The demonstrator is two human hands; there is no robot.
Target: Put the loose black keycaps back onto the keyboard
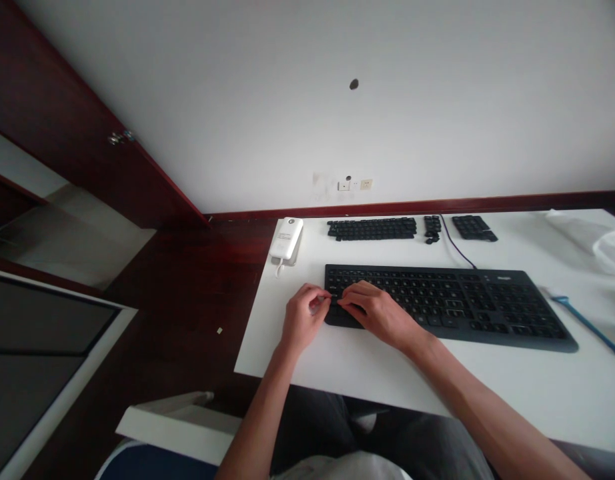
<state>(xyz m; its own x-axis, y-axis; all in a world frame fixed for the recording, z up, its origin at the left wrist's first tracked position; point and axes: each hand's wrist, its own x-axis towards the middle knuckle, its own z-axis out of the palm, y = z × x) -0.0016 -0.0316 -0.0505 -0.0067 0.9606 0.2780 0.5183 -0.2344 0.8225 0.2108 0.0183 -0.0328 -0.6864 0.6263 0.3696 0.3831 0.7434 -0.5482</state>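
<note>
A black keyboard (450, 303) lies on the white table, with many of its key positions showing bare, light-edged sockets. At its left end, my left hand (303, 313) is closed, thumb and index finger pinched together at the keyboard's edge. Facing it, my right hand (375, 308) bends over the left keys with its fingertips and thumb drawn close together. The fingertips of both hands nearly meet. Whatever lies between them is too small to make out. Behind the keyboard, loose black keycaps (372, 229) are laid out in rows, with a smaller keycap group (470, 227) farther right.
A white corded device (287, 239) rests at the table's back left corner. Right of the keyboard lies a blue tool (590, 327), near a crumpled white plastic bag (610, 243). The keyboard's cable (457, 248) runs toward the wall. A white chair part (182, 423) stands at lower left.
</note>
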